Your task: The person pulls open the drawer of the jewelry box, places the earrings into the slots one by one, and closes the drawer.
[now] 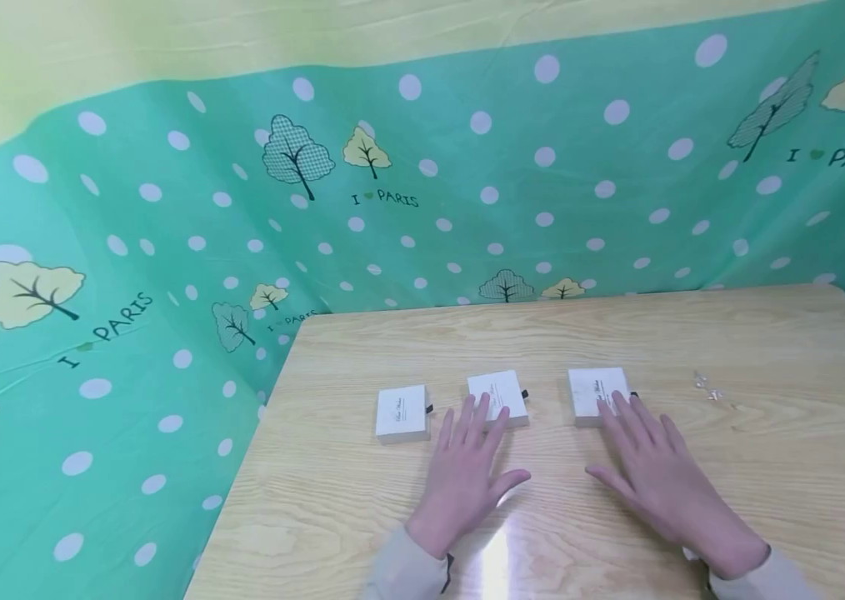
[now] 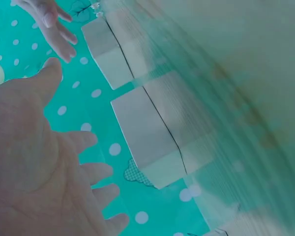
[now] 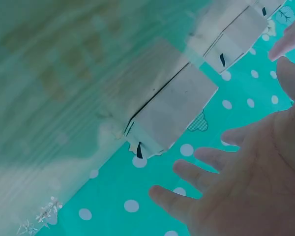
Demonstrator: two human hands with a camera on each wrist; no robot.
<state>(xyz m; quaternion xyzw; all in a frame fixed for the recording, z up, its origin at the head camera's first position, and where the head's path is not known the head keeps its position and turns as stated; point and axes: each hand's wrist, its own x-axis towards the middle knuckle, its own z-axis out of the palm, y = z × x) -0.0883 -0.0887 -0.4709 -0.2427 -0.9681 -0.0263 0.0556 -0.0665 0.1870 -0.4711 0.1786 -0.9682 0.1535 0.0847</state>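
Three small white boxes stand in a row across the middle of a pale wood-grain worktop (image 1: 280, 517): the left box (image 1: 402, 412), the middle box (image 1: 499, 387) and the right box (image 1: 586, 390). The left box sits slightly nearer than the other two. Each carries dark lettering on its top and has a small black tab (image 1: 524, 394) on its right side.

The left hand (image 1: 460, 479) is palm down with its fingers straight and spread, holding nothing; in the head view its fingertips overlap the near part of the middle box. The right hand (image 1: 658, 479) is likewise palm down, fingers extended and apart, gripping nothing, its fingertips overlapping the near right corner of the right box. Both wrist views show a gap between the fingers and the boxes.

To the right of the right box lie some small, shiny pieces (image 1: 714, 394), well apart from the left hand. Pale sleeves (image 1: 406, 568) cover both wrists. Along the left and far sides hangs a green cloth (image 1: 392, 275) printed with white dots, trees and lettering.
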